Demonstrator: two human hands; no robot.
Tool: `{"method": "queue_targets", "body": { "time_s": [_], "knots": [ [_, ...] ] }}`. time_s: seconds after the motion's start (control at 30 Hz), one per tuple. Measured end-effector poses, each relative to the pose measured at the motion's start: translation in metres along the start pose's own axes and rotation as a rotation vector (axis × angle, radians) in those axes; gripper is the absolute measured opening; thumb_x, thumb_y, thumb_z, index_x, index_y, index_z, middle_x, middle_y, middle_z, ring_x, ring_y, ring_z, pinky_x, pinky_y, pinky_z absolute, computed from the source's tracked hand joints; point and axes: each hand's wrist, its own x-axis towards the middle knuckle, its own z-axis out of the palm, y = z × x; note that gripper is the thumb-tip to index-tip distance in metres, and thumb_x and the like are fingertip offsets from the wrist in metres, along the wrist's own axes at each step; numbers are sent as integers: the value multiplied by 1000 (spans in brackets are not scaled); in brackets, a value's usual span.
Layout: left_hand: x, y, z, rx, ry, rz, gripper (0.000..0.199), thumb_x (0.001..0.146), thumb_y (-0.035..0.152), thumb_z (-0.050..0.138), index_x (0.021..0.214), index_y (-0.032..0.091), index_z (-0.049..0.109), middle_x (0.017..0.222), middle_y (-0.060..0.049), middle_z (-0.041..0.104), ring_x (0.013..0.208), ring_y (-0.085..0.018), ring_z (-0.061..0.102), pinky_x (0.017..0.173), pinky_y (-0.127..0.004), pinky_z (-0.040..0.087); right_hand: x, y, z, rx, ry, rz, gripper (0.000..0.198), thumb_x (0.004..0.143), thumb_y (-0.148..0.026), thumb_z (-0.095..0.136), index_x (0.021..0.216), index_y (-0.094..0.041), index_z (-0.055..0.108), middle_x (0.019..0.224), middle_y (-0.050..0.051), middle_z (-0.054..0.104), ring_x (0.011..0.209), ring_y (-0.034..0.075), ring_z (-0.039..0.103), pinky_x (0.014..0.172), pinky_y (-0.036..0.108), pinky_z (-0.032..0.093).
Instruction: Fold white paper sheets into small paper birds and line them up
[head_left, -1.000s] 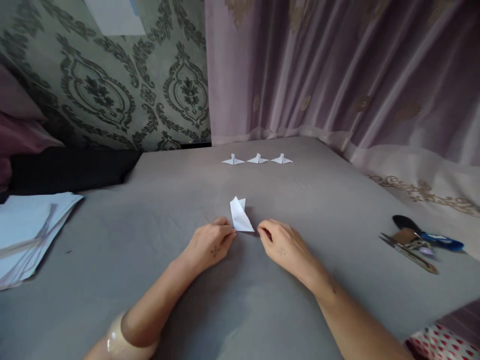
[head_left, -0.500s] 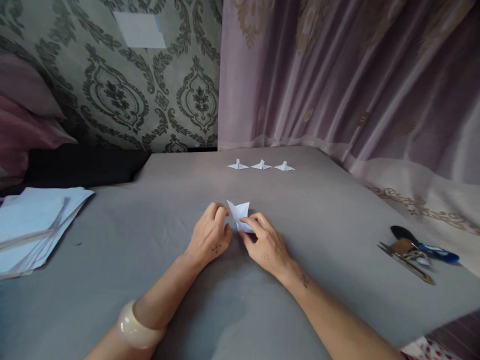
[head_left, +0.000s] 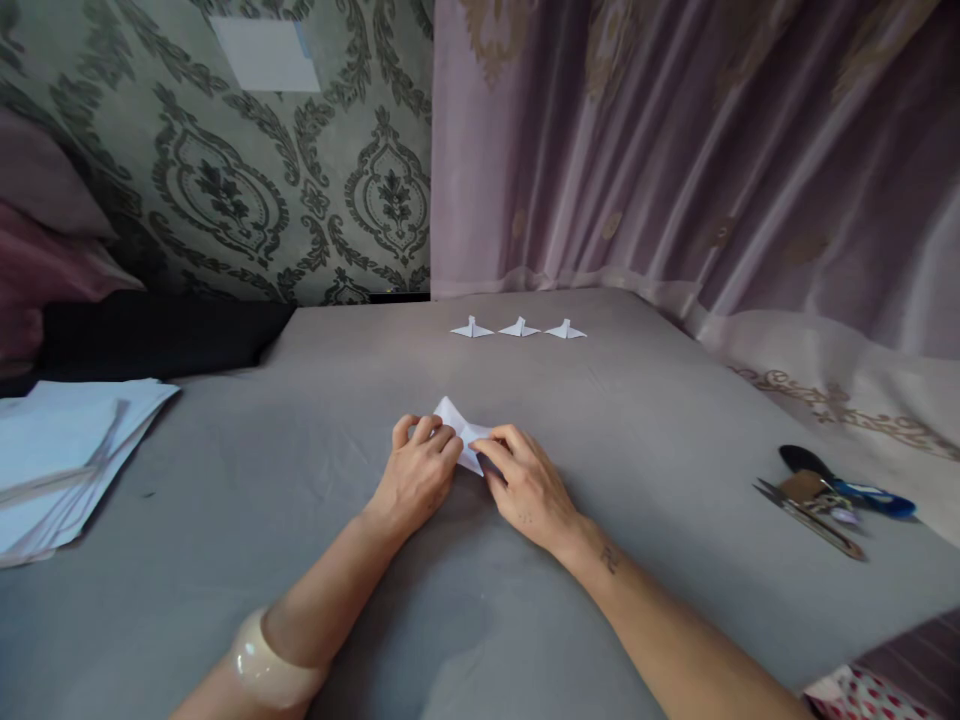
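A small folded white paper (head_left: 466,436) is held between my two hands, just above the grey sheet (head_left: 360,620). My left hand (head_left: 421,462) has its fingers curled over the paper's left side. On the right side, my right hand (head_left: 526,480) pinches the paper between thumb and fingers. One pointed corner sticks up past my left fingers; the lower left part is hidden behind them. Beyond my hands, three folded paper cranes (head_left: 519,327) stand in a row.
At the left edge lies a stack of white paper (head_left: 67,440), with black cloth (head_left: 165,330) behind it. To the right are blue-handled scissors (head_left: 874,497) and a pair of thread snips (head_left: 814,520) beside a small brown piece. A purple curtain (head_left: 600,150) hangs behind.
My left hand has closed onto the paper's left side; before, it was apart from it. The paper has turned and tilted left. My right hand has kept its grip.
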Motion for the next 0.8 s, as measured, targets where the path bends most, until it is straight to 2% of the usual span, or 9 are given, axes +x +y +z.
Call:
{"method": "queue_targets", "body": {
  "time_s": [0.13, 0.33, 0.57, 0.8],
  "knots": [
    [0, 7, 0, 60, -25, -43, 18, 85, 7, 46, 77, 18, 59, 79, -7, 64, 89, -25, 51, 89, -44, 34, -2, -1, 3, -77, -55, -45, 30, 86, -6, 47, 105, -23, 63, 109, 6, 54, 94, 18, 51, 84, 32, 44],
    [-2, 15, 0, 60, -63, -56, 17, 83, 7, 48, 76, 18, 59, 79, -8, 63, 88, -26, 51, 87, -44, 35, -3, 6, 4, -195, -43, 46, 30, 84, -5, 49, 105, -20, 64, 107, 8, 55, 94, 20, 51, 82, 33, 43],
    [-3, 30, 1, -8, -50, -6, 16, 85, 9, 48, 80, 16, 60, 77, -6, 65, 84, -23, 53, 86, -42, 35, -9, 9, -1, -210, -88, 63, 25, 89, -11, 47, 103, -19, 65, 100, 7, 57, 90, 19, 54, 78, 31, 44],
    [-4, 32, -1, 13, -105, 68, 14, 87, 11, 49, 86, 17, 62, 88, -6, 65, 90, -24, 55, 88, -43, 33, -16, 5, -8, -237, -120, 56, 21, 92, -15, 46, 98, -19, 66, 94, 6, 60, 84, 18, 56, 74, 31, 43]
  ]
}}
